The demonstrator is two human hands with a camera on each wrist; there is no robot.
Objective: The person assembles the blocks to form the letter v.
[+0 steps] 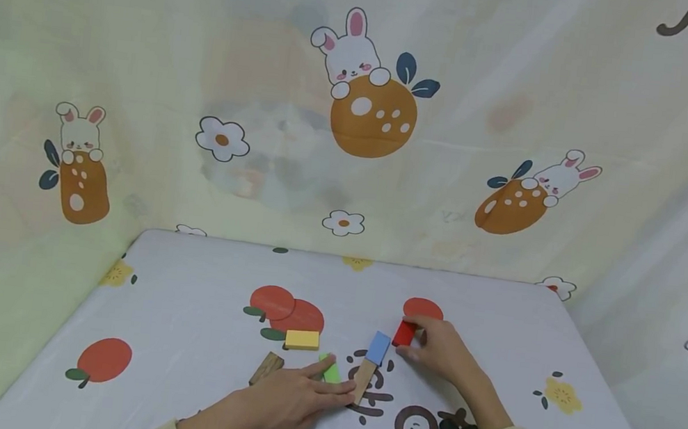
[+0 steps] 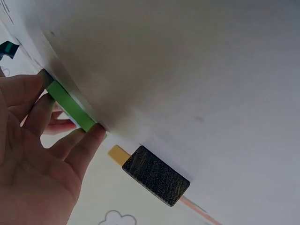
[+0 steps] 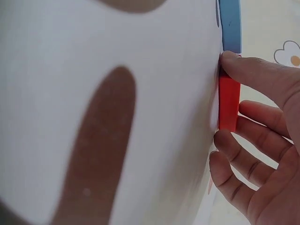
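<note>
My left hand (image 1: 283, 400) holds the light-green block (image 1: 331, 372), with fingertips at its ends; in the left wrist view the green block (image 2: 70, 105) lies between them. Another of its fingertips reaches the plain wood block (image 1: 364, 381). End to end with that wood block lies a blue block (image 1: 377, 348), beyond it from me. My right hand (image 1: 439, 350) pinches the red block (image 1: 404, 333) on the table, just right of the blue one. In the right wrist view the thumb is at the red block's (image 3: 228, 103) end nearest the blue block (image 3: 231, 26).
A yellow block (image 1: 302, 339) and a dark brown wood block (image 1: 267, 368) lie to the left of the green one. The table (image 1: 194, 324) has a white cover printed with fruit, flowers and letters. A printed curtain (image 1: 271, 186) rises behind it.
</note>
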